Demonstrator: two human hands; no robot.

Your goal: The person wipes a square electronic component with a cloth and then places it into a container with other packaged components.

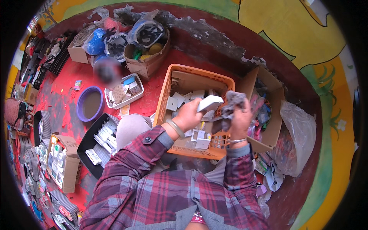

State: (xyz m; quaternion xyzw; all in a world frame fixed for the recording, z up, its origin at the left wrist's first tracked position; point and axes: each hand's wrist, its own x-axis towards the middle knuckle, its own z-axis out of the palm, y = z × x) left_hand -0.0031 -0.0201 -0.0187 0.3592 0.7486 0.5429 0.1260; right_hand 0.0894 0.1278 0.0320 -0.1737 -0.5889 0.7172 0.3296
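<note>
My left hand (187, 116) is closed on a small white rectangular box (210, 103), held tilted above the orange plastic basket (197, 69). A crumpled grey cloth (232, 102) is bunched in my right hand (241, 122), just to the right of the white box and apart from it. Inside the basket, lined with cardboard, lie several small white square boxes (178, 99). More white square pieces (202, 140) are at its near side. The hands and the cloth hide part of the basket's contents.
To the right stands an open cardboard box (268, 92) of mixed goods, beside a clear plastic bag (297, 134). Left are a white tray (138, 96), a purple basin (79, 103) and a black bin (86, 147) of white items. Behind sits a carton (147, 69) with bagged helmets.
</note>
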